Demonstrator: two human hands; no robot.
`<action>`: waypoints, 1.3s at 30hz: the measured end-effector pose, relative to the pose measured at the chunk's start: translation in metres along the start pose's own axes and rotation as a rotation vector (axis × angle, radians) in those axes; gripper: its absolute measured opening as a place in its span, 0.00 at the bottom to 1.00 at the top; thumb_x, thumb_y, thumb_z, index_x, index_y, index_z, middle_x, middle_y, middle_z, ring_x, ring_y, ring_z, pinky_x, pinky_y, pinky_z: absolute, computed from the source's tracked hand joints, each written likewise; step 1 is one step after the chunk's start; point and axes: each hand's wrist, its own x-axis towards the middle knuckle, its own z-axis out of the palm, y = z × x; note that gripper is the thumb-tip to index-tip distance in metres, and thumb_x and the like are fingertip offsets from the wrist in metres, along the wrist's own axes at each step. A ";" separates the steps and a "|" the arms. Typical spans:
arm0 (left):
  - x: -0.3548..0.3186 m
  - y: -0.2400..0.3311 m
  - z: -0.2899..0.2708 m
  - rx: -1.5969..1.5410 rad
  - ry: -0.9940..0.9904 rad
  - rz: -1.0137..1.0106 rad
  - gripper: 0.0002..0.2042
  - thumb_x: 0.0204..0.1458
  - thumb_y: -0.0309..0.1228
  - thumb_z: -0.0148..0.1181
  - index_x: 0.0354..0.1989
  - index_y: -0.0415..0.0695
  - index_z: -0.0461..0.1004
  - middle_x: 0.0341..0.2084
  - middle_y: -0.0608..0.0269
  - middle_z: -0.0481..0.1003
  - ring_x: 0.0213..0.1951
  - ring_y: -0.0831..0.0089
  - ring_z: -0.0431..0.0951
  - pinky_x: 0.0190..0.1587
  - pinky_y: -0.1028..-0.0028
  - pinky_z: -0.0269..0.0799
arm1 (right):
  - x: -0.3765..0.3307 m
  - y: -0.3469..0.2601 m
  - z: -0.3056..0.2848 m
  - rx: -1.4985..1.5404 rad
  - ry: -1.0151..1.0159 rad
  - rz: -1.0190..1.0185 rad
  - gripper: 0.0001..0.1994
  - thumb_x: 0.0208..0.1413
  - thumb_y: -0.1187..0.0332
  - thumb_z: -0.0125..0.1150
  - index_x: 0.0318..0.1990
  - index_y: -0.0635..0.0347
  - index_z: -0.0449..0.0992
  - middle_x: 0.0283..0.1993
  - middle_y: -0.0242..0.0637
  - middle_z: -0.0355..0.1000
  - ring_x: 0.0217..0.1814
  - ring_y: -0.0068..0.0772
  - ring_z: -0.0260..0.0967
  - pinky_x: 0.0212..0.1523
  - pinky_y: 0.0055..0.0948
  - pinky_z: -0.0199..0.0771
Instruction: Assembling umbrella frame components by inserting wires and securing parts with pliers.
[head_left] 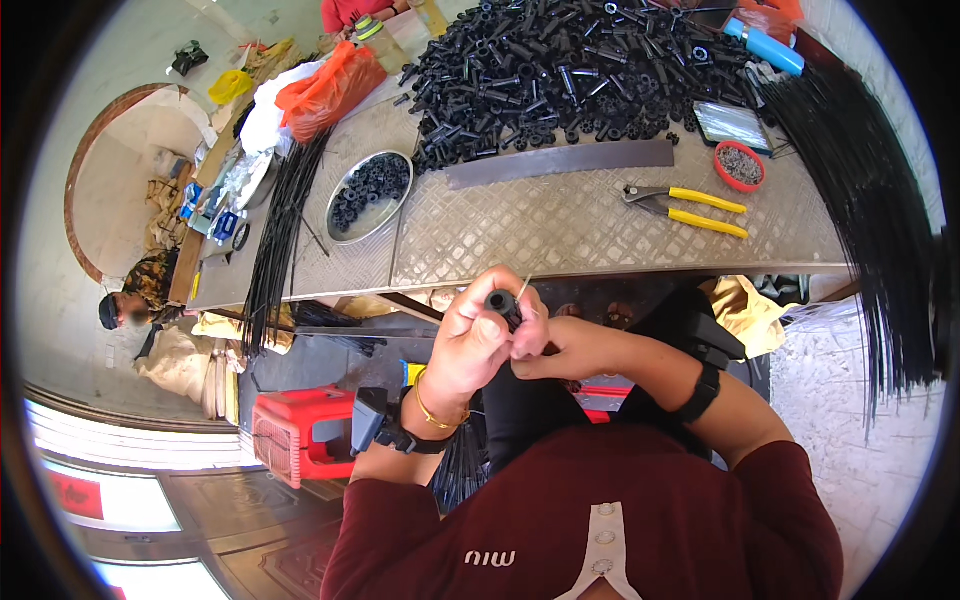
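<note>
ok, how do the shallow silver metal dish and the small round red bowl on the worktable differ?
Size: the shallow silver metal dish is larger than the small round red bowl.
Contents: the dish holds small black parts; the bowl, tiny grey pieces.
Fill: the dish shows bare bottom; the bowl shows none.
Shared: both are open containers on the patterned grey-brown worktable.

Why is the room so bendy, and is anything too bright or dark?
Head view: wide fisheye lens, so straight edges curve near the rim; head view: glare whitens the panel at lower left; head view: shadow darkens under the table.
</note>
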 end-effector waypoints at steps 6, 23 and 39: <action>-0.008 -0.018 0.004 0.039 0.171 0.088 0.20 0.54 0.48 0.53 0.38 0.43 0.60 0.21 0.69 0.61 0.23 0.82 0.57 0.25 0.81 0.53 | -0.027 -0.057 -0.020 -0.136 0.419 -0.347 0.30 0.49 0.60 0.65 0.57 0.63 0.61 0.41 0.36 0.69 0.41 0.26 0.68 0.42 0.26 0.68; -0.006 -0.034 0.010 -0.043 0.159 0.107 0.12 0.59 0.41 0.49 0.38 0.44 0.60 0.22 0.73 0.57 0.23 0.84 0.54 0.24 0.82 0.51 | -0.027 -0.067 -0.017 -0.338 0.584 -0.435 0.15 0.51 0.68 0.61 0.45 0.63 0.70 0.40 0.39 0.68 0.38 0.29 0.67 0.39 0.26 0.68; 0.016 -0.046 0.014 0.101 0.252 0.179 0.10 0.61 0.37 0.45 0.37 0.43 0.60 0.18 0.74 0.57 0.20 0.86 0.52 0.22 0.83 0.48 | -0.033 -0.054 -0.009 -0.227 0.874 -0.213 0.06 0.56 0.69 0.56 0.32 0.61 0.69 0.25 0.32 0.66 0.25 0.21 0.62 0.26 0.22 0.63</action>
